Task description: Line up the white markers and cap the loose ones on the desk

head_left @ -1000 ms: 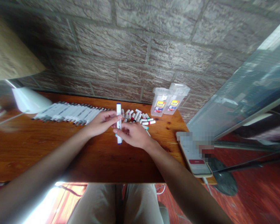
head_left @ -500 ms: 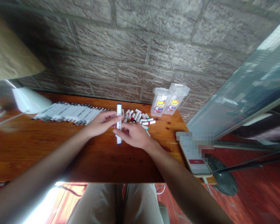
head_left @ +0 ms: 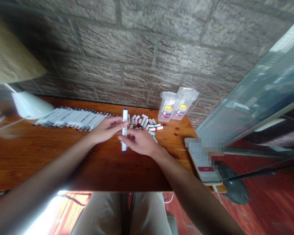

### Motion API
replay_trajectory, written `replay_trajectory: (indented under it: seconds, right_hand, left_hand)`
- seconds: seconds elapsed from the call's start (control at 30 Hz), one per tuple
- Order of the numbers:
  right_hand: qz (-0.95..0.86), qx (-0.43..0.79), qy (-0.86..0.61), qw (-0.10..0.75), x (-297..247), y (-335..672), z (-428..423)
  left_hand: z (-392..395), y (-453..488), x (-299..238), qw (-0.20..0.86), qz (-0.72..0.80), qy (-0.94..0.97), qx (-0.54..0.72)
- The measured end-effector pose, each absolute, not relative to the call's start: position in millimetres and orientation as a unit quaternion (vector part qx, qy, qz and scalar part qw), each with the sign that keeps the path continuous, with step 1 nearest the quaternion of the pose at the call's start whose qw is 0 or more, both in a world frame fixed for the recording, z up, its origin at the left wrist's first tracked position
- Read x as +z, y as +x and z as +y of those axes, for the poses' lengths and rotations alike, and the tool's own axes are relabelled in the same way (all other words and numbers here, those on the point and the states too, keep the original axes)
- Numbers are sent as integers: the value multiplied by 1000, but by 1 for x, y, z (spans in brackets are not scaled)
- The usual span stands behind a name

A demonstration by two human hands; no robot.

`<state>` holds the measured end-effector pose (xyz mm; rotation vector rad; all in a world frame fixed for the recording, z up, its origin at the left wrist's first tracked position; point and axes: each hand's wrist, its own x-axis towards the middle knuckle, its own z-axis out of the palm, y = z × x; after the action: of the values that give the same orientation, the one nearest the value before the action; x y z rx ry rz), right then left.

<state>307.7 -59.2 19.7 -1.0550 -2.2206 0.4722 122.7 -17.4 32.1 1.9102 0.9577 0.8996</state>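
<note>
Both hands meet over the middle of a wooden table (head_left: 39, 156) and hold one white marker (head_left: 124, 117) with blue ends, standing upright. My left hand (head_left: 106, 129) pinches its upper half from the left. My right hand (head_left: 138, 141) closes round its lower half from the right. Just behind the hands lies a loose pile of white markers (head_left: 147, 123) with coloured caps. A tidy row of markers (head_left: 71, 118) lies side by side to the left of the hands.
Two clear plastic containers (head_left: 177, 103) with yellow labels stand against the brick wall at the back right. A phone (head_left: 205, 163) lies near the table's right edge. A white lamp base (head_left: 30, 105) sits at the far left. Red floor lies to the right.
The marker and both hands have shifted very slightly; the grip is the same.
</note>
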Motion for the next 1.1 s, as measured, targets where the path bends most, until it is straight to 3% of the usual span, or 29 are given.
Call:
replay_trajectory:
  seconds: [0.73,1.1]
  right_hand:
    - [-833,188,-413,316,20,306,-60]
    - [-757,316,-424,383,12,306,-54]
  left_hand:
    - [-20,125,37,406,375,753,357]
    - [-18,119,39,441,327,732,403]
